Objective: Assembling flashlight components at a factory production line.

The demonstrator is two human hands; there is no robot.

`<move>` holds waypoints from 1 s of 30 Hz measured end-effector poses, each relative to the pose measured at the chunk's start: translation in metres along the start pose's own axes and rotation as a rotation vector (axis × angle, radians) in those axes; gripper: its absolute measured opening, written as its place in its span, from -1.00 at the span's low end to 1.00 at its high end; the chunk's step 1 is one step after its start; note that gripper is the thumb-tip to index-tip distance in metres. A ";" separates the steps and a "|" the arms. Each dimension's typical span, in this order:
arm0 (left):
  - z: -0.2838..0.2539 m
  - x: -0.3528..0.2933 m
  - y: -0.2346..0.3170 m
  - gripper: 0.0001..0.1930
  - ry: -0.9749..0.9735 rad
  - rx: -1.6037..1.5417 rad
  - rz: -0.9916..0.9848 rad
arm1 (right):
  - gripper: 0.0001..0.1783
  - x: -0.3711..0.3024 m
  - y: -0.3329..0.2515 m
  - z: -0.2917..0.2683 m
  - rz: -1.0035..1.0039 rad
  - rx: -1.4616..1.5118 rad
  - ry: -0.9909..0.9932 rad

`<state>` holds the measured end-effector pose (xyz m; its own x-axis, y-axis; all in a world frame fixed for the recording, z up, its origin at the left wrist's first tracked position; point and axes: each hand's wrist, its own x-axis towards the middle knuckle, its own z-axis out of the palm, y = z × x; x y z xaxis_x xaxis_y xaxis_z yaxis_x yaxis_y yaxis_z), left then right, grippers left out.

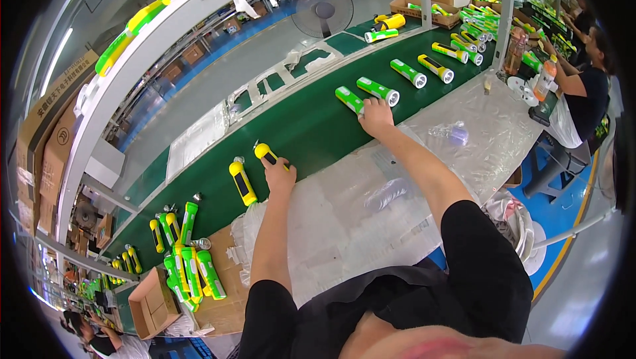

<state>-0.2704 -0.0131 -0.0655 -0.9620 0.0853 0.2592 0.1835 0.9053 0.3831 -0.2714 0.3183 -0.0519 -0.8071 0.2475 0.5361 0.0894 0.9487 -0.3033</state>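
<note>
1. Where the belt [311, 127] ran from 8 o'clock up to 2 o'clock, reached out with both hands from the near side.
2. Left hand [279, 175]: fingers clenched round a yellow torch [267, 154], gripped at its near end, head pointing toward 11 o'clock over the belt's near edge.
3. Just beside it, at 9 o'clock of the left hand: a second yellow torch [242, 182], lying flat on the belt, untouched.
4. Right hand [375, 117]: laid on the belt, fingertips touching the near end of a green torch [349, 100]; grip or mere touch, cannot tell.
5. At 2 o'clock of the right hand: a row of green torches [411, 72], spaced apart along the belt, lenses facing the near side.
6. Between the arms and toward 3 o'clock: clear plastic sheet [477, 120] over the bench, with a small purple-tinted bottle [456, 135] resting on it.
7. At 8 o'clock, well apart from the left hand: a pile of torches [189, 269], green and yellow, heaped beside an open carton [149, 302].
8. At 2 o'clock, far side of the bench: a co-worker [583, 94] in a dark shirt, handling items there.
</note>
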 end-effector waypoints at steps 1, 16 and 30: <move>0.001 -0.001 -0.002 -0.68 0.037 -0.084 -0.007 | -0.63 -0.006 0.001 0.001 -0.208 -0.135 0.235; -0.089 -0.199 0.078 -0.78 0.038 -0.659 0.344 | -0.46 -0.166 -0.117 -0.129 0.475 1.671 -0.881; -0.112 -0.191 0.092 -0.76 -0.133 -1.245 0.294 | -0.32 -0.228 -0.121 -0.189 0.177 1.509 -1.153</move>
<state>-0.0469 0.0074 0.0200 -0.8529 0.3203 0.4123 0.3857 -0.1454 0.9111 0.0122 0.1840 0.0117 -0.8448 -0.5274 -0.0905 0.2057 -0.1638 -0.9648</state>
